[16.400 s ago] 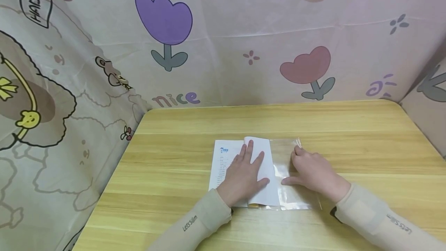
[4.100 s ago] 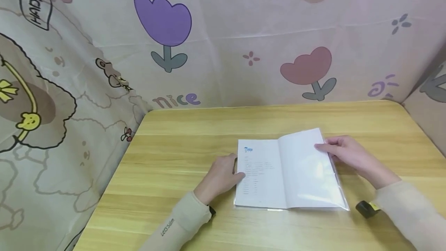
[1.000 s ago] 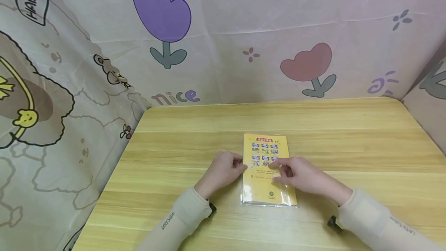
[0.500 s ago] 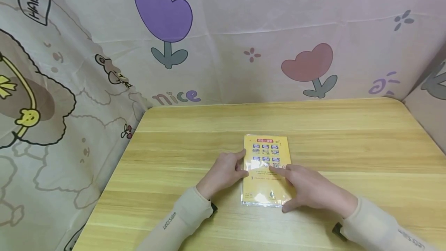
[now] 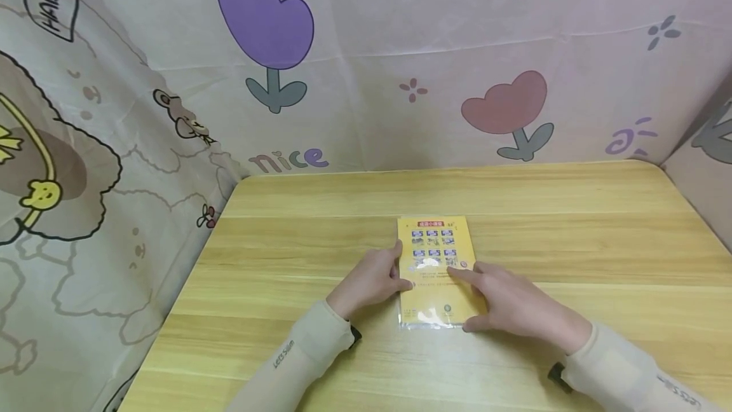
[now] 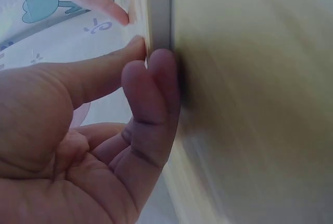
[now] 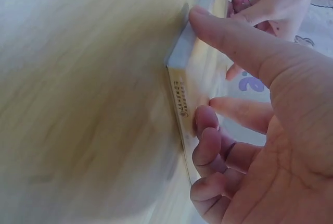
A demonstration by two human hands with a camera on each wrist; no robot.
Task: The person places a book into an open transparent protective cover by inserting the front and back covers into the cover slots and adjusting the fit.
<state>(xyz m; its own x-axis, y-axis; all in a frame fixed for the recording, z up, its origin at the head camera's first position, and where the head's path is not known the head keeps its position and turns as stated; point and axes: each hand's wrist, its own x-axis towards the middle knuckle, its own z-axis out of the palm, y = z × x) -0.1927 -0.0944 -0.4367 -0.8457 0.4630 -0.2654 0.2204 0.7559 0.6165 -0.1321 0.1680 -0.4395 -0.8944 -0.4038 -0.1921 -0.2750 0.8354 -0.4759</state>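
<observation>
A closed yellow book (image 5: 426,294) in a shiny clear plastic cover lies on the table, printed with small pictures and text. My left hand (image 5: 368,278) holds its left edge, thumb on the cover. In the left wrist view, curled fingers (image 6: 148,99) meet the book's pale side (image 6: 158,10). My right hand (image 5: 511,304) holds the near right corner, its index fingertip on the printed face and its thumb at the near edge. The right wrist view shows the other fingers (image 7: 208,146) curled along the book's side (image 7: 179,99).
The wood-grain table (image 5: 303,221) reaches back to a hanging cloth (image 5: 366,81) printed with flowers and bears. More cloth hangs at the left and right. Dark straps (image 5: 559,377) show at the wrists below light sleeves (image 5: 314,339).
Earlier the book lay open at white pages with the clear cover spread out; now it is closed, yellow face up. Since half a second ago it has shifted slightly away, both hands moving with it.
</observation>
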